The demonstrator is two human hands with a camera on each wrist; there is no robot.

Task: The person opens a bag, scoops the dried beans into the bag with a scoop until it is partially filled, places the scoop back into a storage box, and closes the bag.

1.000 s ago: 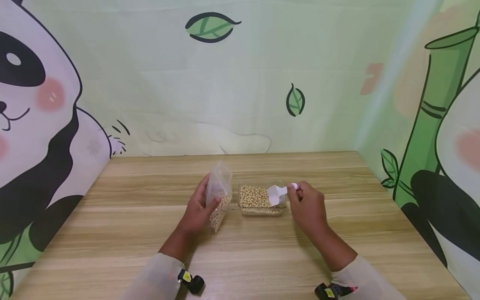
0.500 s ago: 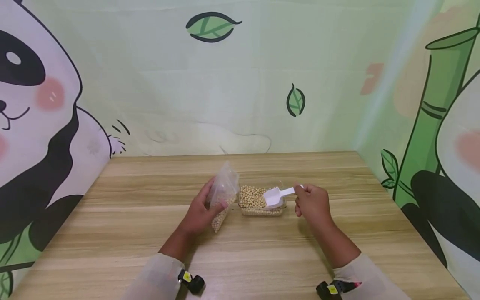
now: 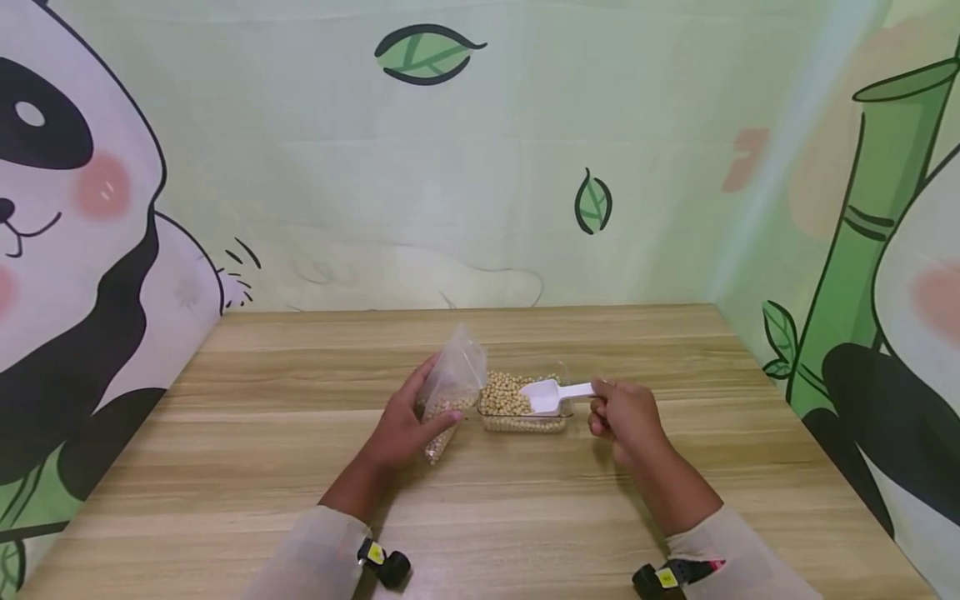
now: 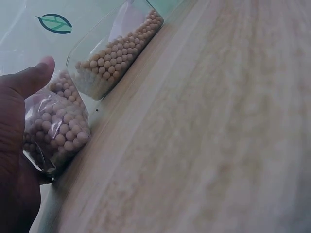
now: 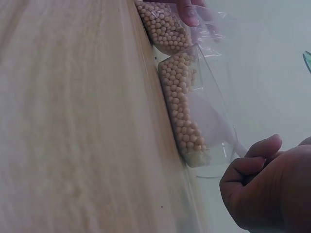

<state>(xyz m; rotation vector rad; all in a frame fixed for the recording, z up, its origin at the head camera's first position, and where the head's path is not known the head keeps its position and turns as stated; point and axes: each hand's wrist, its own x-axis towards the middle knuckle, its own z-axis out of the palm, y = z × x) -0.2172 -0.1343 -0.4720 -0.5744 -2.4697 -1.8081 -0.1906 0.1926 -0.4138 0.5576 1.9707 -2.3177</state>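
A clear plastic bag (image 3: 459, 367) partly filled with round, pale soybeans (image 5: 163, 29) stands upright and leans to the right. My left hand (image 3: 401, 425) holds its side, thumb across the front and fingers behind. Just to its right is a clear rectangular container (image 3: 525, 416) of the same soybeans (image 3: 504, 392). With fingers curled round the handle, my right hand (image 3: 628, 414) grips a white plastic scoop (image 3: 543, 397). The scoop's head is inside the container, its tip against the soybeans, as the right wrist view also shows through the transparent wall.
Bag and container stand on a wood-grain table (image 3: 300, 467). Behind it rises a pale green backdrop (image 3: 480, 183) printed with leaves, bamboo and pandas. A small dark speck (image 4: 96, 110) lies on the table between bag and container.
The bag's top has tilted rightward toward the container in my left hand. My right hand has moved slightly right and lowered the scoop handle, while the scoop's head has shifted left over the soybeans.
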